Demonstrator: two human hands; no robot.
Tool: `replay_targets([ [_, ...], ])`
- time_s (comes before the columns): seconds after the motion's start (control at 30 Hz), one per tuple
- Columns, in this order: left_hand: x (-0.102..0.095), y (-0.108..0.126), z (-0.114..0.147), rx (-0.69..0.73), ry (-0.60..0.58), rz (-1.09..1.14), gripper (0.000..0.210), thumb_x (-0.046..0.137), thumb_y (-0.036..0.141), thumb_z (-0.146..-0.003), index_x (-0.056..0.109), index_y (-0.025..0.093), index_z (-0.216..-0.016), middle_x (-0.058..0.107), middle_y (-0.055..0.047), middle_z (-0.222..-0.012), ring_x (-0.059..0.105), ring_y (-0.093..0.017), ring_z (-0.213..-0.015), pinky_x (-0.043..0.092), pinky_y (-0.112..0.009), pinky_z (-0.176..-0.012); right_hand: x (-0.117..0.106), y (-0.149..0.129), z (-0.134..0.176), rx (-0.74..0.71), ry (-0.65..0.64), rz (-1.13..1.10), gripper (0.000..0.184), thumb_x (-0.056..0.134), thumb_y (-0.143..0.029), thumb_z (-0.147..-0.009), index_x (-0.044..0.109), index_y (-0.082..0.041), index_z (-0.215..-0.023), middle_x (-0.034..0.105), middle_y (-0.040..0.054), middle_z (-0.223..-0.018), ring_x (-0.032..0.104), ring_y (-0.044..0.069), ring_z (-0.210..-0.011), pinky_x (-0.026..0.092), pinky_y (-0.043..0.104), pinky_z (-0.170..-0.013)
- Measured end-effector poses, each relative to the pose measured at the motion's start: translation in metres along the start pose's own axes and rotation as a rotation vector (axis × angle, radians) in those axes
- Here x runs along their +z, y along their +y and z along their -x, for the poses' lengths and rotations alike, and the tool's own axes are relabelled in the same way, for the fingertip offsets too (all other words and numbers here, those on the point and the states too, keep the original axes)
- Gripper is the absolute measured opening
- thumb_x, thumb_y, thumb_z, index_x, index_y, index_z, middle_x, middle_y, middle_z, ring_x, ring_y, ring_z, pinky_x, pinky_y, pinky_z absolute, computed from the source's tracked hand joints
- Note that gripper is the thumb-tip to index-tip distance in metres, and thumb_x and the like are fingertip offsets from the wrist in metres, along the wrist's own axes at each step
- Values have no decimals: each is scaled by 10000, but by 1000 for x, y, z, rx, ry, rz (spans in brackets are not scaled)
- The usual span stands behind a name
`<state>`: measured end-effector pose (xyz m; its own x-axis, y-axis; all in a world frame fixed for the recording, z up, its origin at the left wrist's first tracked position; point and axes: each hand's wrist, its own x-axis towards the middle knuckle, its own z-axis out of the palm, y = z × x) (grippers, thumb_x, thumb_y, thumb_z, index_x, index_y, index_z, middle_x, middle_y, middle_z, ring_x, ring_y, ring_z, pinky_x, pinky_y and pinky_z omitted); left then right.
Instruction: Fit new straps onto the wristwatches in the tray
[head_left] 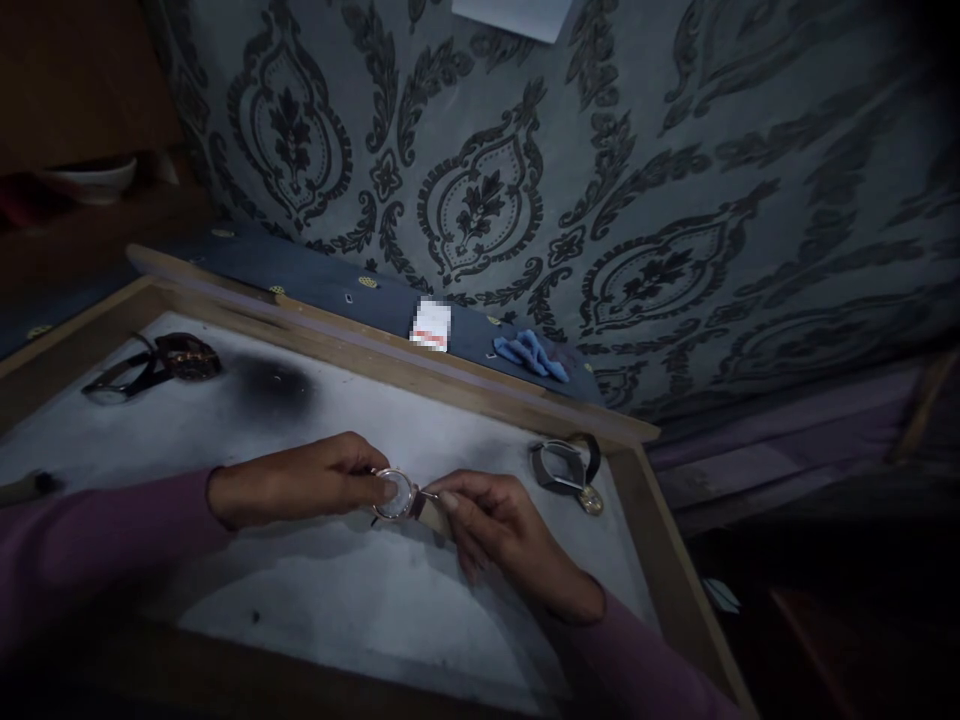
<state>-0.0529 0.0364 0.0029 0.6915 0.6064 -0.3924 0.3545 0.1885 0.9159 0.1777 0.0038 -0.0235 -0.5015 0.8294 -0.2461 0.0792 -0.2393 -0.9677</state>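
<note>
My left hand (337, 480) is closed on a wristwatch (401, 505) with a round, pale dial and a rose-gold-coloured case. Its thumb presses on the watch face and hides part of it. My right hand (487, 520) is closed in a pinch at the strap side of the case. Between its thumb and forefinger a thin metallic tool (429, 495) points at the place where the strap meets the case. The light-coloured watch strap (435, 517) runs down under the right fingers, which cover its end. Both hands are just above the white surface.
A wooden-rimmed tray (360, 350) with a white floor (360, 610) surrounds the hands. Dark-strapped watches (187, 358) lie at its far left, others (559, 465) at the right. Beyond the rim are a blue cloth (531, 355) and a small white packet (431, 325), before a patterned wall.
</note>
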Motion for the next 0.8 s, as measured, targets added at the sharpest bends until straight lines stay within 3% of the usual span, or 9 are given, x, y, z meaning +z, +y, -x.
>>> replay_targets([
  [0.2, -1, -3, 1, 64, 18, -100, 449, 521, 576, -857, 646, 150, -789, 479, 10, -709, 409, -131, -670, 315, -224, -560, 0, 1, 0, -8, -6, 46, 389, 592, -470, -897, 707, -122, -1027, 415, -100, -404, 403, 59, -323, 411, 181, -384],
  [0.47, -1, -9, -2, 112, -8, -130, 453, 471, 552, -902, 615, 135, -799, 449, 24, -676, 395, -122, -636, 315, -238, -584, 0, -3, 1, -239, -3, 354, 358, 485, -406, -977, 713, -137, -1040, 660, 0, -521, 634, 133, -521, 504, 273, -655],
  [0.8, 0, -11, -4, 110, 8, -91, 380, 505, 486, -895, 601, 139, -770, 452, 26, -668, 393, -120, -627, 302, -239, -572, 0, -1, 0, -284, -12, 405, 346, 459, -380, -992, 707, -149, -1059, 693, 11, -556, 664, 142, -541, 509, 280, -653],
])
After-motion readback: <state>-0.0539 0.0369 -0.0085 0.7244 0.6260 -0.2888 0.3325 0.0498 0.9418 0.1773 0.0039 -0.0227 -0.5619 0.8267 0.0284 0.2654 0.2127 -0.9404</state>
